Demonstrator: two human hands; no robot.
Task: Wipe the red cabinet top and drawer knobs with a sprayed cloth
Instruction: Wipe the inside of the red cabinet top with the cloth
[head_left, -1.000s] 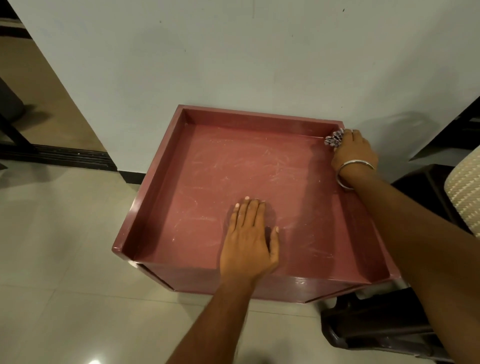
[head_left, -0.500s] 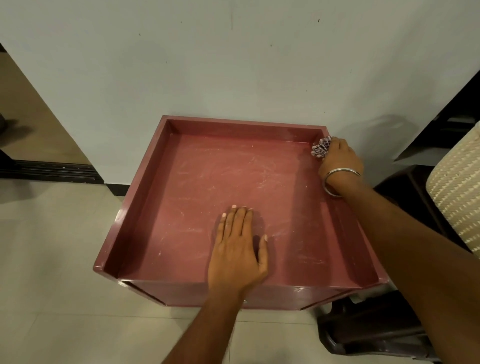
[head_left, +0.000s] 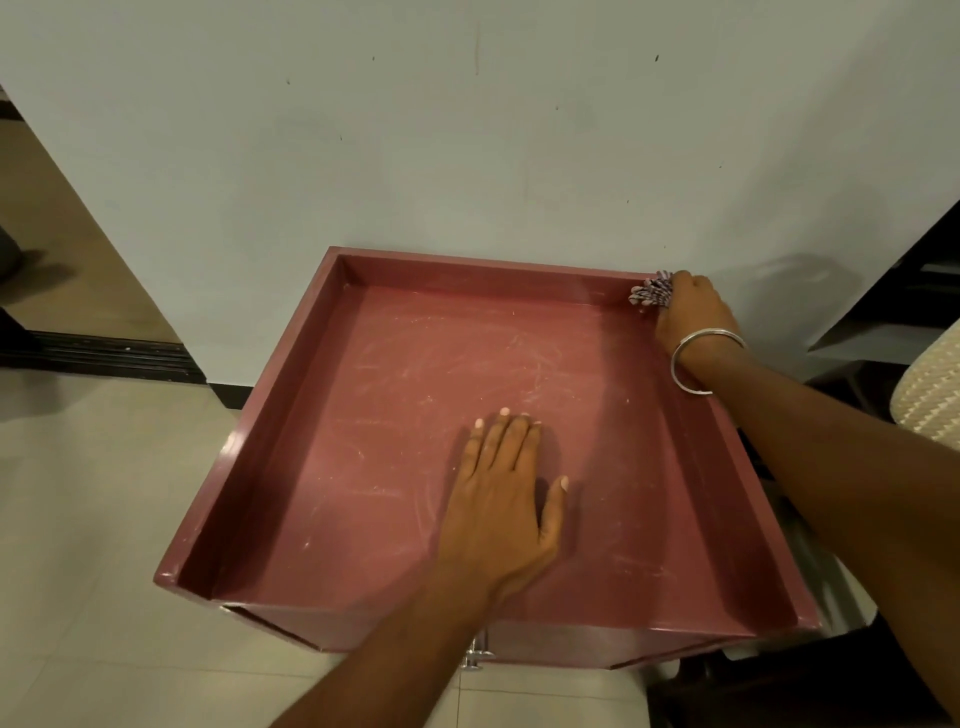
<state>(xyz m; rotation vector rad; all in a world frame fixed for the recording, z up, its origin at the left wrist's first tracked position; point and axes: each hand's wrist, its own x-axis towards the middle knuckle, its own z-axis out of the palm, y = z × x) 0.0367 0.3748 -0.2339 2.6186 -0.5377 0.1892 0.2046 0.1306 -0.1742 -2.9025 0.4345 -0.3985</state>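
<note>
The red cabinet top (head_left: 395, 415) is a shallow tray with raised rims, streaked with pale smears, standing against the wall. My left hand (head_left: 501, 493) lies flat, palm down, on the middle of the top near the front. My right hand (head_left: 691, 312), a metal bangle on its wrist, grips a bunched patterned cloth (head_left: 652, 291) pressed into the back right corner by the rim. A metal drawer knob (head_left: 475, 657) shows just below the front edge, partly hidden by my left forearm.
A pale wall (head_left: 467, 156) rises directly behind the cabinet. Beige floor tiles (head_left: 78, 519) spread to the left and front. A dark piece of furniture (head_left: 753, 691) and a cream woven cushion (head_left: 930, 389) crowd the right side.
The view has shifted, bringing the drawer knob into sight. My right hand stays at the back right corner with the cloth. My left hand keeps its flat rest on the top.
</note>
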